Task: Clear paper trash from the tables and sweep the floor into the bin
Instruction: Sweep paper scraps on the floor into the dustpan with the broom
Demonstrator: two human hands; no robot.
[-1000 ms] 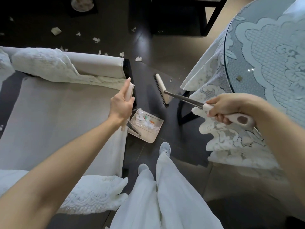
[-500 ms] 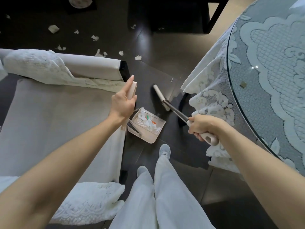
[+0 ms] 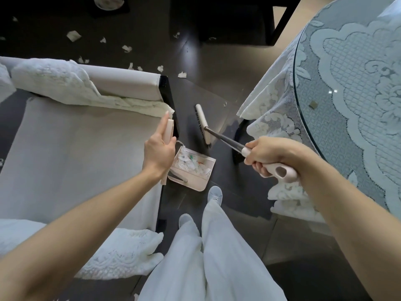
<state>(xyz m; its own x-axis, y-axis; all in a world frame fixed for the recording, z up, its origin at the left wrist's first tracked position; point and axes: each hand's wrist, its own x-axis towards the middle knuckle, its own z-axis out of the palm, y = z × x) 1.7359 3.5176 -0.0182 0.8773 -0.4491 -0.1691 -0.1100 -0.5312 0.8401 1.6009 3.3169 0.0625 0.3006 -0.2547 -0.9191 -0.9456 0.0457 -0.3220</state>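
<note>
Our left fingers [image 3: 163, 123] curl round the top of the pale dustpan handle [image 3: 170, 129], with 1 finger lying straight up along it, so our left hand [image 3: 159, 153] holds it fast. Our right fingers [image 3: 259, 168] are wrapped tight round the pale broom handle [image 3: 284, 172], and our right hand [image 3: 267, 155] grips it near the dark rod. The rod slants down and away to the broom head [image 3: 202, 124], which rests on the dark floor [image 3: 217, 61] with its black bristles turned toward the left. The dustpan [image 3: 195, 183] sits flat on the floor just below our left hand and near the broom head. It holds a heap of white paper scraps [image 3: 188, 162] with small spots of green and orange. More torn paper bits [image 3: 127, 48] lie spread on the floor farther off, behind the pale seat [image 3: 65, 148] on our left. The seat has white lace covers [image 3: 54, 81]. On our right is a round worktop [image 3: 358, 83] with a glass top over a lace cloth, and 1 small bit [image 3: 313, 104] lies on the glass. Our 2 grey shoes [image 3: 214, 192] stand just below the dustpan.
</note>
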